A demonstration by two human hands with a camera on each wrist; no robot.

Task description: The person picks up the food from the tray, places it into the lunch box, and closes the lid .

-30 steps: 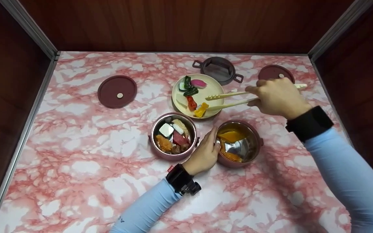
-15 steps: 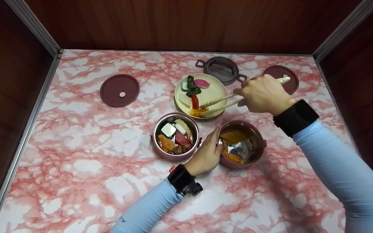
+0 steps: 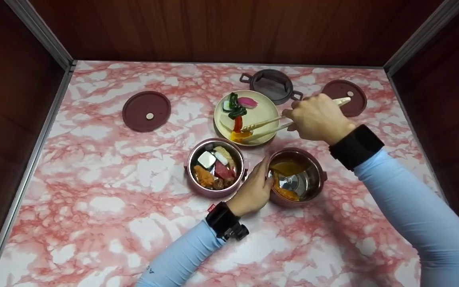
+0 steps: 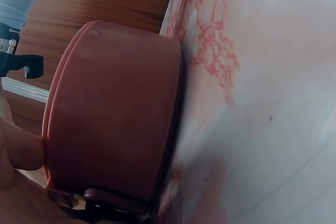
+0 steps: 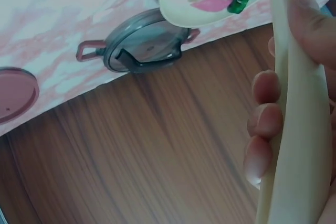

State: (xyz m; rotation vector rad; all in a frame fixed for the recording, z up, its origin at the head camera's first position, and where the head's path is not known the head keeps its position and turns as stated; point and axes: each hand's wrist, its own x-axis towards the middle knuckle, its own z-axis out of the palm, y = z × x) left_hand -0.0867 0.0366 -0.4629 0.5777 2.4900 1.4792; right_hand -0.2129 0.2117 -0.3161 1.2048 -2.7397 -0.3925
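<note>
My right hand [image 3: 319, 118] grips cream tongs [image 5: 302, 103], the thumb on one arm and fingers curled round the other. Their tips lie at a yellow pepper-like piece [image 3: 237, 136] on the cream plate [image 3: 265, 115]. Beside it are a red piece [image 3: 238, 123], dark green pieces [image 3: 235, 105] and a pink oval piece [image 3: 248, 102]. My left hand [image 3: 253, 191] rests straight fingers against the left side of a pink steel-lined pot [image 3: 317, 187], a digit at its rim in the left wrist view. Orange-yellow food pieces [image 3: 287, 194] lie inside this pot.
A second pink pot [image 3: 213, 194], filled with toy-like food, stands left of my left hand. Maroon round lids lie at left [image 3: 142, 107] and right [image 3: 359, 105]. A grey glass lid with two handles [image 3: 271, 85] sits behind the plate. Brown panels [image 3: 229, 32] wall the table.
My right hand has moved left with the tongs, and their tips have come together about the yellow piece, shifting it slightly left. My left hand stays at the pot.
</note>
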